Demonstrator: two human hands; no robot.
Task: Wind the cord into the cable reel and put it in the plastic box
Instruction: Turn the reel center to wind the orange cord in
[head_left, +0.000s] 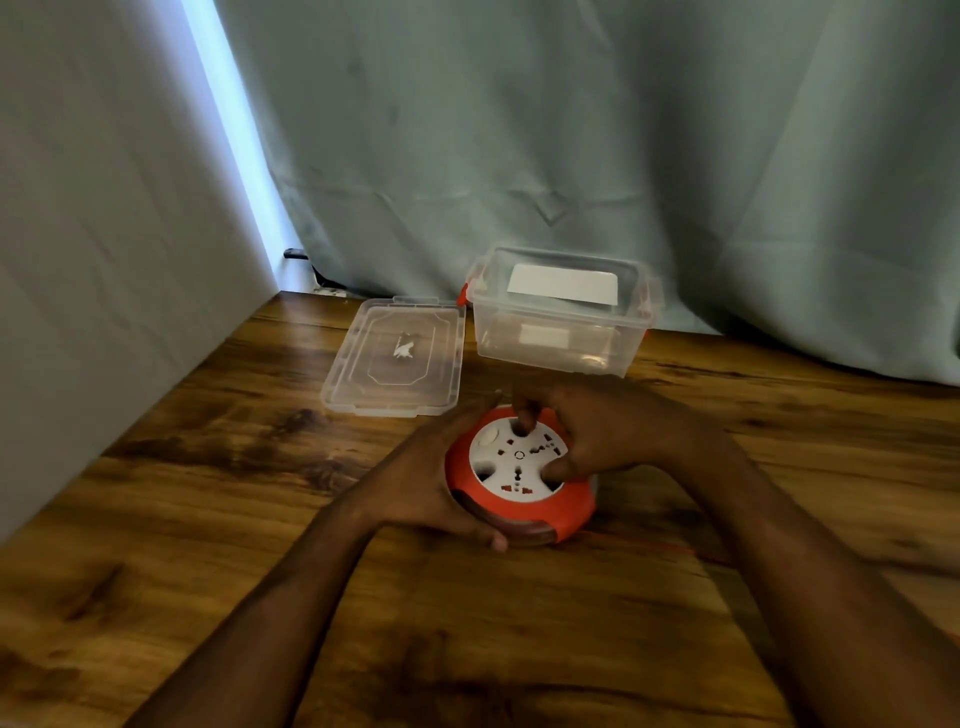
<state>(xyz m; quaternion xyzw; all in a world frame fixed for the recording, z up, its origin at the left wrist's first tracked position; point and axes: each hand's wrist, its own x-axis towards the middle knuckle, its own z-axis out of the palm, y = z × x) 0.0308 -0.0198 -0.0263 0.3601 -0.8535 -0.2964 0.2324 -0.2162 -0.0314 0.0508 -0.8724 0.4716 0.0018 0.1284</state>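
A round orange cable reel (524, 512) with a white socket face lies flat on the wooden table (208, 519). My left hand (431, 483) cups its left side, with the thumb curled round the near rim. My right hand (587, 431) rests on top, a finger and the thumb pushed into recesses of the white face. Wound cord shows as a dark band under the orange rim; no loose cord is in sight. The clear plastic box (563, 312) stands open just behind the reel, with white labels on its walls.
The box's clear lid (397, 356) lies flat to the left of the box. A grey-green curtain (571, 156) hangs along the back of the table, and a pale wall (104, 234) runs down the left side.
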